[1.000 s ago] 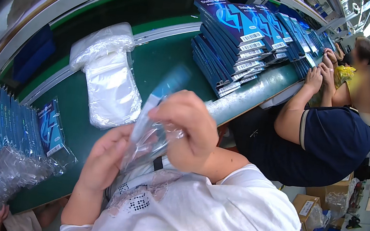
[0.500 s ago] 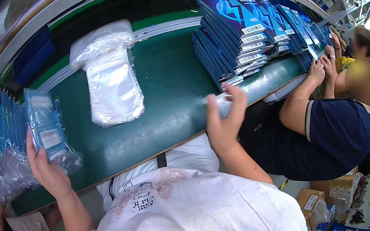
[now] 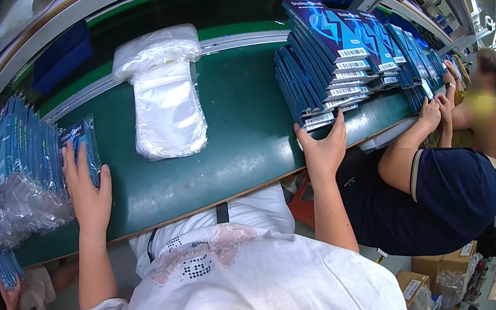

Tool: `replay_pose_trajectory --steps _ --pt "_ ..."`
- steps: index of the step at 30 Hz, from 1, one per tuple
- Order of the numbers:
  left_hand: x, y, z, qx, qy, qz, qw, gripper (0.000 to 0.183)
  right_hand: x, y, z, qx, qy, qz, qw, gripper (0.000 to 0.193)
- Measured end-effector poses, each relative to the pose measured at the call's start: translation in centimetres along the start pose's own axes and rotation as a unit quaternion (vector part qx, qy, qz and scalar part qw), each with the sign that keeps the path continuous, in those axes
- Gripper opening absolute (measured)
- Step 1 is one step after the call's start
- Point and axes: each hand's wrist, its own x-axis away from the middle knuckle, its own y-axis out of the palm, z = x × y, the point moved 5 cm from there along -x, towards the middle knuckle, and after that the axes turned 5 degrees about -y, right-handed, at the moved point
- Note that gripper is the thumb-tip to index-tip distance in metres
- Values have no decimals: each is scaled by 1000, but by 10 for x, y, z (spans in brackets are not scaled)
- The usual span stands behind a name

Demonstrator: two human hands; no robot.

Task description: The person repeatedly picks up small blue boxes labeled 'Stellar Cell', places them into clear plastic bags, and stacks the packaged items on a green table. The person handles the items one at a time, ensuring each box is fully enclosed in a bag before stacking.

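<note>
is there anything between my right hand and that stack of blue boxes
Nothing visible. The right hand already rests against the near end of the stack of blue boxes, fingertips on the lowest one, with only bare green belt around it.

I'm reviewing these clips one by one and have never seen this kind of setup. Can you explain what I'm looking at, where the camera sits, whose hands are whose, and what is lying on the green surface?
The camera is worn on a person's head and looks down, so the fisheye lens bends the straight edges. There is no machine, only bare hands. The left hand presses a bagged blue pack against a row of similar bagged packs. The right hand touches the lowest box in a slanted stack of blue boxes. Between them, on the green belt, lies a pile of clear plastic bags. The arms further right belong to a co-worker handling more boxes.
</note>
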Motion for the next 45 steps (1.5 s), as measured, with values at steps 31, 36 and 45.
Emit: replay_pose_trajectory --steps 31,36,45 --pt "-172 102 257 547 -95 -613 562 120 -20 -2 -49 -476 359 -209 775 123" --pt "-167 103 267 489 -67 -640 589 121 -41 12 -67 -509 317 -265 755 120" --pt "-169 107 273 433 -75 -654 616 127 -43 12 -74 -529 344 -250 734 114"
